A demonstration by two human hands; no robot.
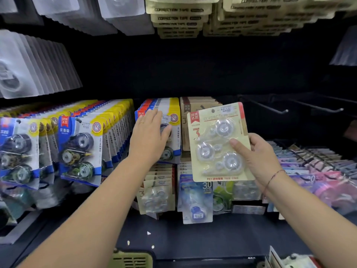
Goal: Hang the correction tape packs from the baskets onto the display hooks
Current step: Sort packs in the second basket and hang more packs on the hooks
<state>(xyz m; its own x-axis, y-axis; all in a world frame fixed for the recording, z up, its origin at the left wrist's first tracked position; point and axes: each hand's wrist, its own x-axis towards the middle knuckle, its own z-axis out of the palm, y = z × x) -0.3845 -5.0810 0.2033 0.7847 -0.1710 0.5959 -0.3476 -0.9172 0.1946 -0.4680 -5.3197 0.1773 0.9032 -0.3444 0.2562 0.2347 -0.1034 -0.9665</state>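
Observation:
My right hand (257,157) grips a cream correction tape pack (216,136) with three clear dispensers, upright, thumb across its front. It is held just in front of a row of brown-backed packs (195,105) hanging on a hook. My left hand (149,132) lies with straight fingers on the front pack of a blue and yellow row (172,113), to the left of the held pack. Two bare black display hooks (270,108) stick out at the right.
More blue and yellow packs (79,144) hang at the left, cream packs (179,18) overhead, pink and purple packs (318,171) at the right. Lower rows of packs (195,200) hang below. A green basket (131,258) sits at the bottom edge, another holder with packs (293,260) at the bottom right.

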